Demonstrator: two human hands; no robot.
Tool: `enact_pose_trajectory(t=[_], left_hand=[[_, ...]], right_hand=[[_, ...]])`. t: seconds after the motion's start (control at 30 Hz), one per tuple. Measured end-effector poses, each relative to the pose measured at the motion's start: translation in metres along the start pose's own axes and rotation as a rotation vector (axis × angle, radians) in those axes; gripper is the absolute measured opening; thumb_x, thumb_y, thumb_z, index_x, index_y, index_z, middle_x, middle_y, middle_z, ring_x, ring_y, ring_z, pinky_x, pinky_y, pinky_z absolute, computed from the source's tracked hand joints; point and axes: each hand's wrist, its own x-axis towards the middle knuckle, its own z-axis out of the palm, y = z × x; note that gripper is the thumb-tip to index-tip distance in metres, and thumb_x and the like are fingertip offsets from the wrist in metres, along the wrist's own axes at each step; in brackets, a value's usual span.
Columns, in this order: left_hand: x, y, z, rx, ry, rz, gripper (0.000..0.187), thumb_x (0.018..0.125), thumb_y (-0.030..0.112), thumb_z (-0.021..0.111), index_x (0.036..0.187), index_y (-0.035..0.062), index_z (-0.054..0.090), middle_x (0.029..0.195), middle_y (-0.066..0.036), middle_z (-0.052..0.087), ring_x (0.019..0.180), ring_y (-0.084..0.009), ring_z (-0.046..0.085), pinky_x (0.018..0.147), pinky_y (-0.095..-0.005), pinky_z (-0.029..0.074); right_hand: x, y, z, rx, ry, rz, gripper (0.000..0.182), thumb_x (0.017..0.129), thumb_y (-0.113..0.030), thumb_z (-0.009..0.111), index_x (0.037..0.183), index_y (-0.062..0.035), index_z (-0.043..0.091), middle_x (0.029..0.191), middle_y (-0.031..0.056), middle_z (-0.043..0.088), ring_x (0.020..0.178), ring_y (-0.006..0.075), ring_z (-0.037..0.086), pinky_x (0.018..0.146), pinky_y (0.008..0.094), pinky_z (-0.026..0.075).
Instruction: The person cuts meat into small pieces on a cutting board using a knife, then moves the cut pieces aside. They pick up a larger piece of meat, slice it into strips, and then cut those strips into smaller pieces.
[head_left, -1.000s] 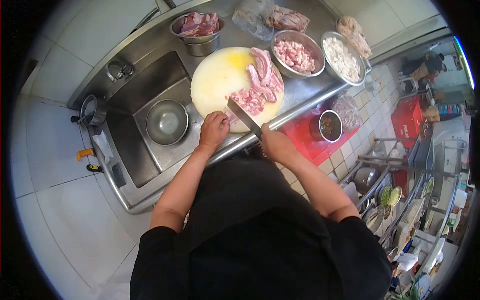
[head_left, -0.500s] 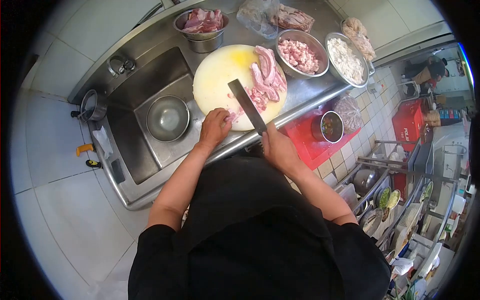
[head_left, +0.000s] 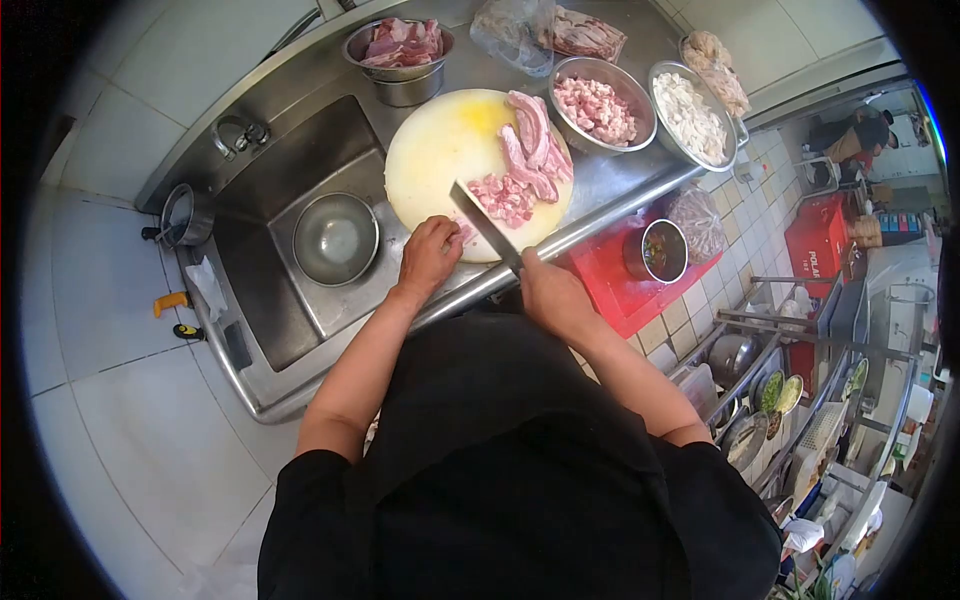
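My right hand [head_left: 552,290] is wrapped round the handle of a cleaver [head_left: 484,224], whose blade stands on edge over the near part of a round cutting board [head_left: 420,155]. My left hand [head_left: 432,255] rests at the board's near left edge, its fingers curled on a piece of meat [head_left: 464,232] just left of the blade. Chopped meat [head_left: 503,199] lies right behind the blade. Beyond it, long meat strips [head_left: 530,150] lie on the board's right side.
A sink with a steel bowl [head_left: 336,239] is at left. Behind the board stands a bowl of meat slabs [head_left: 403,45]. At right are a bowl of diced meat [head_left: 600,108], a bowl of white pieces [head_left: 692,118] and a pot [head_left: 662,252]. A person [head_left: 865,135] is far off.
The cleaver has come down and left, its blade now closer to my left hand, and more of the chopped meat shows. My right hand has shifted slightly left.
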Motion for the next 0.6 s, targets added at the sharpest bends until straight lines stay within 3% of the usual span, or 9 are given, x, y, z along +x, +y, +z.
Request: enact_pose_trajectory(t=[0.2, 0.5, 0.6], left_hand=[[0.001, 0.004, -0.001, 0.033, -0.032, -0.038, 0.021, 0.084, 0.011, 0.069, 0.103, 0.0029, 0.069, 0.104, -0.012, 0.069, 0.101, -0.0326, 0.066, 0.090, -0.0424, 0.054], [0.006, 0.004, 0.001, 0.015, -0.083, -0.087, 0.021, 0.082, 0.010, 0.070, 0.101, 0.0027, 0.070, 0.101, -0.014, 0.070, 0.100, -0.0341, 0.066, 0.089, -0.0435, 0.054], [0.007, 0.008, 0.003, 0.018, -0.034, -0.095, 0.018, 0.082, 0.010, 0.070, 0.098, 0.0024, 0.070, 0.098, -0.014, 0.070, 0.097, -0.0346, 0.067, 0.087, -0.0439, 0.054]], right_hand=[[0.012, -0.004, 0.000, -0.061, -0.149, 0.006, 0.015, 0.095, -0.008, 0.047, 0.107, 0.0021, 0.049, 0.078, 0.0267, 0.068, 0.077, 0.0446, 0.070, 0.069, 0.0566, 0.054], [0.070, -0.010, 0.025, -0.037, -0.149, -0.013, 0.016, 0.095, -0.007, 0.046, 0.109, 0.0021, 0.046, 0.081, 0.0299, 0.068, 0.080, 0.0466, 0.070, 0.071, 0.0569, 0.054], [0.045, -0.007, 0.015, -0.033, -0.171, -0.003, 0.018, 0.095, -0.007, 0.046, 0.110, 0.0030, 0.046, 0.080, 0.0309, 0.068, 0.079, 0.0472, 0.070, 0.071, 0.0576, 0.054]])
